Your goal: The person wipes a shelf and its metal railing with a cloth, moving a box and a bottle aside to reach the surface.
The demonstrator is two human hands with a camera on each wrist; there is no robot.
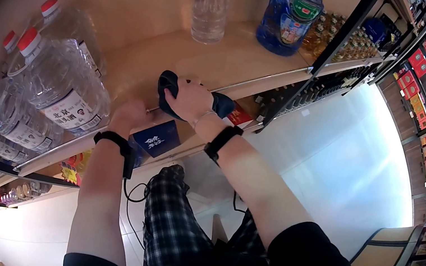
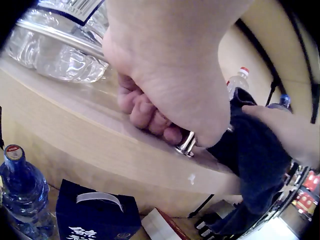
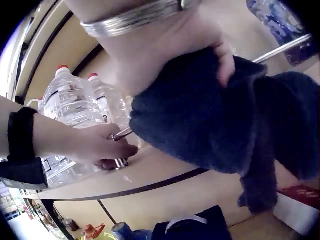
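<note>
My left hand [image 1: 130,117] curls its fingers round the thin metal guard rail [image 2: 65,39] at the front of a wooden shelf, right by a shiny metal support post [image 2: 187,145]. A dark blue cloth [image 3: 200,120] is gripped in my right hand [image 1: 190,100], just to the right of the left one. The cloth is bunched over the rail, and its loose end hangs down past the shelf edge. In the right wrist view the rail shows on both sides of the cloth; the stretch beneath the cloth is hidden.
Large clear jugs with red caps [image 1: 68,96] crowd the shelf at left. A clear bottle [image 1: 209,15] and a big blue bottle [image 1: 289,18] stand farther along. Below the shelf edge are a dark blue box [image 1: 156,139] and a red-and-white box [image 1: 239,116]. A cable [image 1: 127,198] hangs from the left wrist.
</note>
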